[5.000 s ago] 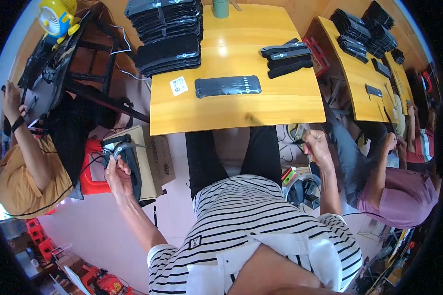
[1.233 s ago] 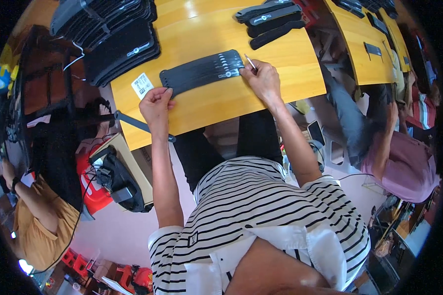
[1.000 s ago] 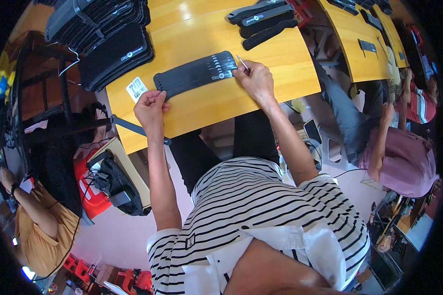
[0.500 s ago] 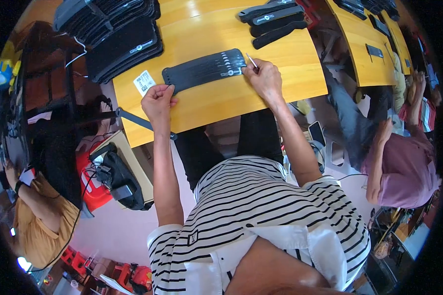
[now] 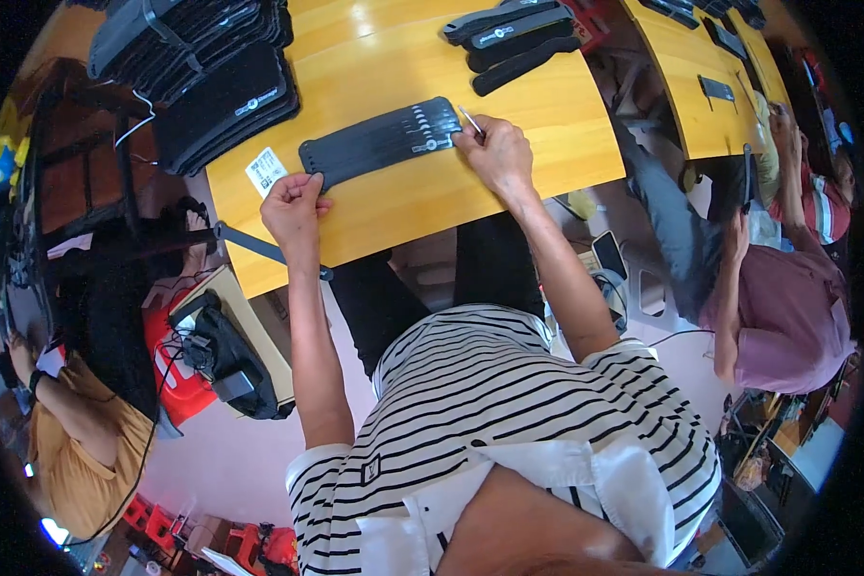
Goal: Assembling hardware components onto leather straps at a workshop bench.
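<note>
**Left hand (image 5: 293, 213) and right hand (image 5: 498, 156) at opposite ends of a dark, ribbed panel (image 5: 372, 144) on a yellow desk (image 5: 413, 216)**

Seen from above, a person in a black-and-white striped shirt (image 5: 494, 384) sits at the desk. The panel lies flat on the desk in front of the person, slightly slanted, its right end farther away; a row of pale marks runs across it near that end. The left hand pinches the panel's near left corner between thumb and fingertips. The right hand's fingers curl around a slim, pale-tipped tool (image 5: 469, 120), their tips at the panel's right end.

A white label (image 5: 265, 171) lies just beside the panel's left end. A single dark strap (image 5: 250, 243) crosses the desk's near left corner and passes under the left wrist. Tall stacks of dark straps (image 5: 226, 110) fill the far left; a smaller pile of black straps (image 5: 523, 58) lies at the far right. Co-workers sit on both sides, one in orange (image 5: 91, 461), one in mauve (image 5: 782, 317).
</note>
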{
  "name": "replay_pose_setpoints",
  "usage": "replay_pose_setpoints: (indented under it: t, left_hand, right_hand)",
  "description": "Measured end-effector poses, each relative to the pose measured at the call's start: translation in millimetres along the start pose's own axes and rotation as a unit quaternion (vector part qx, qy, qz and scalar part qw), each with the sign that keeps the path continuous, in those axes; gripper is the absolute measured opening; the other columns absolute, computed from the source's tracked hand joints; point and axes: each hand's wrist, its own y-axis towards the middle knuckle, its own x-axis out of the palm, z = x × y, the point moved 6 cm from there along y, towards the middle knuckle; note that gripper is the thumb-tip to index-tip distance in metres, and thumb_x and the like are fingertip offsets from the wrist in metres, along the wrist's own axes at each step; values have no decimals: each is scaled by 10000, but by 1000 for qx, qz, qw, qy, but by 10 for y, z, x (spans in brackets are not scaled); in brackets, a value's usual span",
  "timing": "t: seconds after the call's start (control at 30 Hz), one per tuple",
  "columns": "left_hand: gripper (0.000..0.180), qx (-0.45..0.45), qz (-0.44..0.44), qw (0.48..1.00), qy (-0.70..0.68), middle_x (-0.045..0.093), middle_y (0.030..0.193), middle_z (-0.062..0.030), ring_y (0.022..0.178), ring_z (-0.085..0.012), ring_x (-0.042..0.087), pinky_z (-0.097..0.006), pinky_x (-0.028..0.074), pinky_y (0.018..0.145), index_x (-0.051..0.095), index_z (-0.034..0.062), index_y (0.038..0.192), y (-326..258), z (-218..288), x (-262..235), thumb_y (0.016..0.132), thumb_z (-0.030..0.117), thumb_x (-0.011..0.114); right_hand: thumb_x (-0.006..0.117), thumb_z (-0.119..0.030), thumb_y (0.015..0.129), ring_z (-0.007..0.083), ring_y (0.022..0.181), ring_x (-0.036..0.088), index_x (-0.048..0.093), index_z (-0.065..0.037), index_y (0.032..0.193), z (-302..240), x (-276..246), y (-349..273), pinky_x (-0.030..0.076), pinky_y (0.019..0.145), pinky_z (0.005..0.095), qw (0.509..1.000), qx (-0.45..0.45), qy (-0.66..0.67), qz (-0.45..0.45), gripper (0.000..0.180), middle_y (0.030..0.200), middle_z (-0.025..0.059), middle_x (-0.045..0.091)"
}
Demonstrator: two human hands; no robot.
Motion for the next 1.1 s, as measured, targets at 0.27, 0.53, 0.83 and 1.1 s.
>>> replay_pose_setpoints:
  t: [0.27, 0.53, 0.83, 1.1]
  left_hand:
    - [91, 2, -2, 1000, -6, 577, 615, -33, 465, -85, 548, -175, 421, 425, 596, -11, 785, 13, -12, 13, 772, 39, 670]
    - [102, -6, 4, 1000, 5, 575, 602, -33, 453, -85, 540, -180, 414, 417, 592, -10, 773, 10, 51, 27, 767, 49, 675]
    - [150, 26, 44, 996, 68, 521, 548, -13, 428, -91, 519, -208, 392, 390, 540, 11, 715, -67, 176, 61, 744, 42, 684]
    - [138, 32, 22, 997, 59, 482, 561, -11, 414, -96, 497, -219, 388, 387, 531, 16, 788, -16, 106, 20, 752, 14, 664]
  right_hand:
    - [639, -277, 740, 263, 566, 571, 564, -72, 671, 33, 10, 5, 429, 564, 384, 999, -16, -14, 26, 229, 558, 84, 560]
    - [642, -269, 741, 278, 600, 586, 577, -69, 685, -2, 9, 13, 442, 586, 390, 999, -12, -28, 26, 218, 582, 94, 577]
    - [678, -226, 719, 263, 617, 594, 577, -55, 686, 19, -32, 41, 448, 596, 369, 1000, -2, -17, 25, 201, 613, 95, 591]
    - [649, -157, 720, 297, 644, 606, 583, -48, 676, 320, 92, 209, 460, 596, 386, 990, 10, 137, -35, 135, 659, 140, 610]
